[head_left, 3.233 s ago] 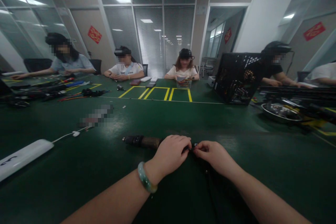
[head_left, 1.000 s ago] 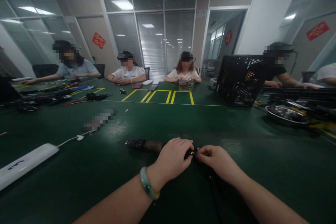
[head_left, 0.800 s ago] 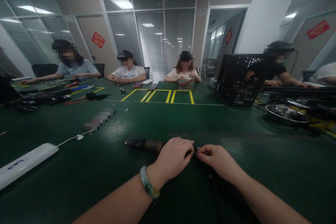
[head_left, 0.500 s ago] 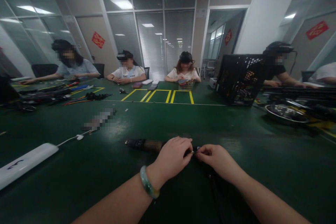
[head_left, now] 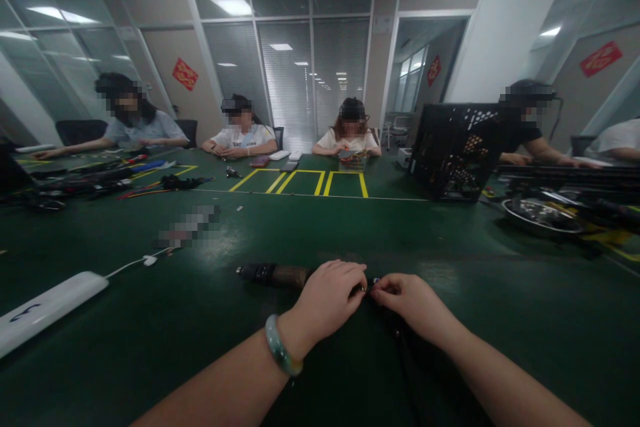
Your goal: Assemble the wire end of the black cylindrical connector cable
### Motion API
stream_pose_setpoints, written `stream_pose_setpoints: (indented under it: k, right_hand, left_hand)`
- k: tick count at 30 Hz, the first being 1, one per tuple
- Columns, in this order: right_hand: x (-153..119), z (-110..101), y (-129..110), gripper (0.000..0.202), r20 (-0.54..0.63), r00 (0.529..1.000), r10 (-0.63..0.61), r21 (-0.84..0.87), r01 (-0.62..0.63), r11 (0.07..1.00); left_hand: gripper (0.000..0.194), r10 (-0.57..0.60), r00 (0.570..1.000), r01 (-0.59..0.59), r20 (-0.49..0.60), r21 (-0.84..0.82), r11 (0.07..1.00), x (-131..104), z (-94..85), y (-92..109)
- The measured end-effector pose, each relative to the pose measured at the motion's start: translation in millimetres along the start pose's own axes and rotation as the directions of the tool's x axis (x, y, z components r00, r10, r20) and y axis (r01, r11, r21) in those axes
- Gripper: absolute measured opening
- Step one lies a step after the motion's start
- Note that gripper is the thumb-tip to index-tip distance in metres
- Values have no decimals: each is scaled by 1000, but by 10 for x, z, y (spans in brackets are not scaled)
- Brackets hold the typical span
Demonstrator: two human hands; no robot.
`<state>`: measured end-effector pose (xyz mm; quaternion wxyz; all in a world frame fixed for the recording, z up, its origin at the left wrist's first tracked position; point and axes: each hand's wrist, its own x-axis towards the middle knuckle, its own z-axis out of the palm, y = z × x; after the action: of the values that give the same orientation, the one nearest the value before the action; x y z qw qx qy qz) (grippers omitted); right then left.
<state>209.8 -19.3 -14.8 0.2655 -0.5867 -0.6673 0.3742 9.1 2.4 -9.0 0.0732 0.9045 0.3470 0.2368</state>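
A dark cylindrical tool point(head_left: 273, 274) lies on the green table, its narrow metal tip pointing left. My left hand point(head_left: 333, 300), with a green bangle point(head_left: 283, 345) on the wrist, rests over the tool's right end with fingers curled. Just right of it, my right hand point(head_left: 410, 301) pinches at a small dark piece whose shape is too small to tell. The fingertips of both hands nearly meet there. A thin dark cable point(head_left: 399, 333) runs from below my right hand toward the near edge.
White power strip point(head_left: 50, 313) at left, its cord reaching a blurred device point(head_left: 190, 227). Cable bundles point(head_left: 85, 177) lie back left. A black computer case point(head_left: 450, 150) and metal bowl point(head_left: 543, 215) stand at right. Several people sit across the table.
The view has shifted very slightly. Both hands keep nearly the same place and grip.
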Motion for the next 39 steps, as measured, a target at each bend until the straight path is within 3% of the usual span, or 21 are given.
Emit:
stream_pose_setpoints:
  k: [16,22,28,39]
  right_hand:
    - [-16,-4,-24,22,-18,1000,2,-12,-2,1000]
    - [-3,5,19,19,-29,1000,7,4,-7,1000]
    - [-3,-7,24,19,-13,1000,4,-4,-4,1000]
    - [-25,-9,-4,19,-25,1000,-1,8,1,1000]
  left_hand:
    - [12,31,1000,-31,0,12,999,10,3,4]
    - [16,-16,1000,16,-24,13,1000,-4,6,7]
    - [4,12,1000,-12,-13,-4,1000,1,20,-4]
    - [9,1,1000,-1,8,21,1000,16,31,-18]
